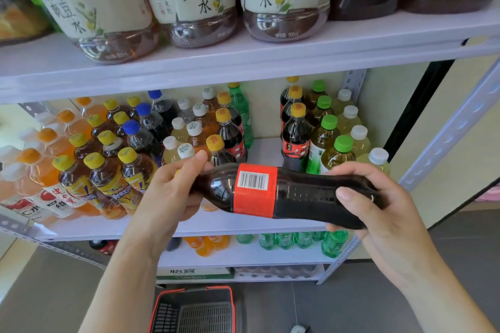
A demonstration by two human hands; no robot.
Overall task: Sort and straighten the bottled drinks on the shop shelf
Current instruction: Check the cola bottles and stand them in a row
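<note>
A dark cola bottle (297, 194) with a red label and barcode lies sideways in front of the middle shelf (259, 222). My left hand (173, 189) grips its neck end, the cap hidden in my palm. My right hand (378, 197) holds its base end, fingers curled round it. Behind it stand rows of bottles: yellow-capped cola bottles (230, 132) left of an empty strip of shelf and more cola bottles (296, 132) right of it, beside green-capped tea bottles (328, 138).
Large pale-labelled bottles (194, 0) fill the top shelf. Orange drinks (48, 159) and yellow-capped tea (108, 178) crowd the left. Green and orange bottles (270, 240) stand on the lower shelf. A red-rimmed basket (194, 308) sits on the floor below.
</note>
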